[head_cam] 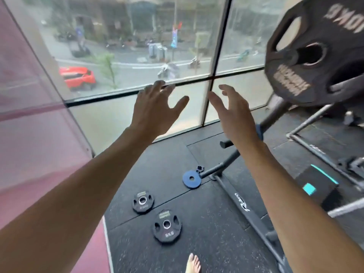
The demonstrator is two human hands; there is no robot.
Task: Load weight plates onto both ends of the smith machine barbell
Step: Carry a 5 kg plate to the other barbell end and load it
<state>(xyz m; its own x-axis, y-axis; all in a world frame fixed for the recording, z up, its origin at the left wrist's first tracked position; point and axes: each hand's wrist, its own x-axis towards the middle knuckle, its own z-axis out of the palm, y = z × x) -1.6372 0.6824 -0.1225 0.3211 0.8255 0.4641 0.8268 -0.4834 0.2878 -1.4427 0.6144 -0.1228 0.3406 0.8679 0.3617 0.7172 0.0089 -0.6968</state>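
A large black 10 kg plate (319,62) hangs on the barbell sleeve (293,56) at the upper right, its centre hole around the bar end. My left hand (155,111) and my right hand (232,115) are raised in front of the window, fingers spread and empty, both to the left of that plate and apart from it. On the floor below lie two small black plates (143,202) (167,226) flat on the rubber mat. A small blue plate (191,178) lies flat beyond them, next to a black collar clip (200,168).
A black machine frame (244,205) runs diagonally across the floor at the right, with a pin (226,143) sticking out. A large window (137,46) fills the far side. A pink wall (29,115) stands at the left. My bare foot (193,264) shows at the bottom.
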